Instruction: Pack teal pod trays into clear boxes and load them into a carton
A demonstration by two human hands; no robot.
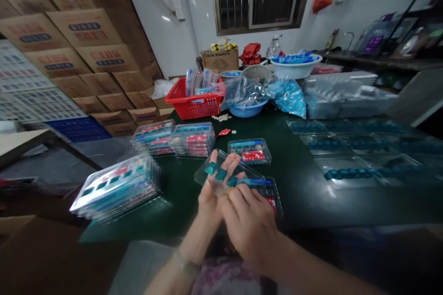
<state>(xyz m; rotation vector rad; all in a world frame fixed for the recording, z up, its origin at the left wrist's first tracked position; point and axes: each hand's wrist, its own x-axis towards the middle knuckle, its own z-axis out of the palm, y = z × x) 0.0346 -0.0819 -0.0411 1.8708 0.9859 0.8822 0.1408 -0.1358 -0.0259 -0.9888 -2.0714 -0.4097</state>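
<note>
My left hand holds a clear plastic lid from beneath, its fingers showing through. Several teal square pieces sit in a row on the lid. My right hand is closed at the lid's near side, fingertips pinched by the last teal piece; what they grip is hidden. Partly under my hands, a clear tray contains a blue stick-like item and a red patterned packet. Just beyond lies another filled tray with a similar blue item and red packet.
Stacks of filled clear packs stand at left, with more packs behind. Clear trays with teal strips cover the right side. A red basket, blue basin and plastic bags line the back. Cartons rise at far left.
</note>
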